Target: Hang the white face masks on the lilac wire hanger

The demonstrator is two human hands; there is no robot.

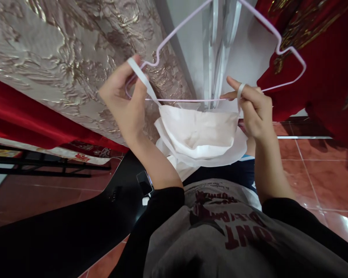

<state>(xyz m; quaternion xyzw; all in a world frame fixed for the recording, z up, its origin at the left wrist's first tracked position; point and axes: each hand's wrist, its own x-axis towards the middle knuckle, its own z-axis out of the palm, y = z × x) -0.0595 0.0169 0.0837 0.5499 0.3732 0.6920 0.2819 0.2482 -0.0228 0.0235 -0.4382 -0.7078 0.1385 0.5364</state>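
A thin pink clothes hanger (185,100) spans the space in front of me, its hook beyond the top edge. Below its bottom bar hangs a white strappy top (200,127), its neckline sagging between two thin straps. My left hand (127,96) is closed at the hanger's left end, with the left strap (145,81) pulled up across its fingers. On the other side, my right hand (253,110) is closed by the bottom bar, the right strap (241,90) looped round a finger. The hanger's right end sticks out beyond this hand.
Embossed beige fabric (84,69) hangs at left and red gold-patterned fabric (316,77) at right. Between them stands a white panel with metal strips (217,50). A phone (144,183) and a small white object (145,200) lie on the black bench (116,208). The floor has red tiles (330,173).
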